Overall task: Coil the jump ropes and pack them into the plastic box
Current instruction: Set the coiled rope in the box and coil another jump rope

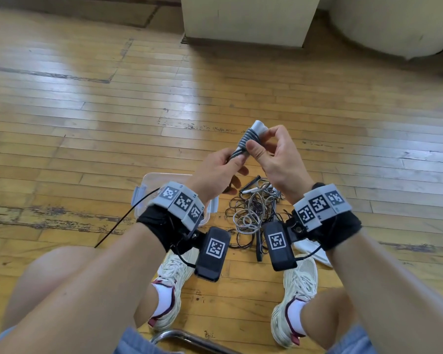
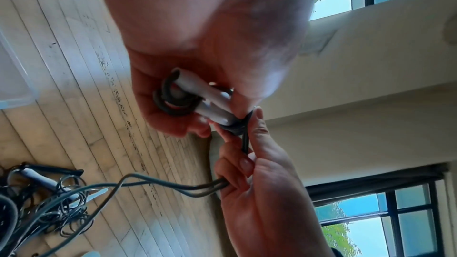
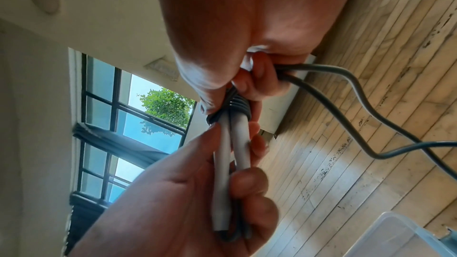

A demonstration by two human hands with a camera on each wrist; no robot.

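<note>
Two pale grey handles (image 1: 251, 139) of one jump rope are held side by side in the air in front of the seated person, above the wooden floor (image 1: 87, 111). The lower ends of the handles are gripped by the left hand (image 1: 219, 172), fingers and thumb curled round them. A dark grey cord (image 3: 238, 105) is seen wrapped in several tight turns round the upper part of the pair. The wrapped section is pinched by the right hand (image 1: 274, 159), thumb against fingers, and two strands of the same cord are held in its curled fingers; these strands trail from that hand toward the floor in both wrist views. A tangled pile of ropes (image 1: 253, 213), dark and light, with further handles in it, lies on the floor just ahead of the white sneakers (image 1: 297, 302). A clear plastic box (image 1: 149, 185) sits on the floor just left of the pile, partly hidden behind the left wrist. What it contains cannot be told.
</note>
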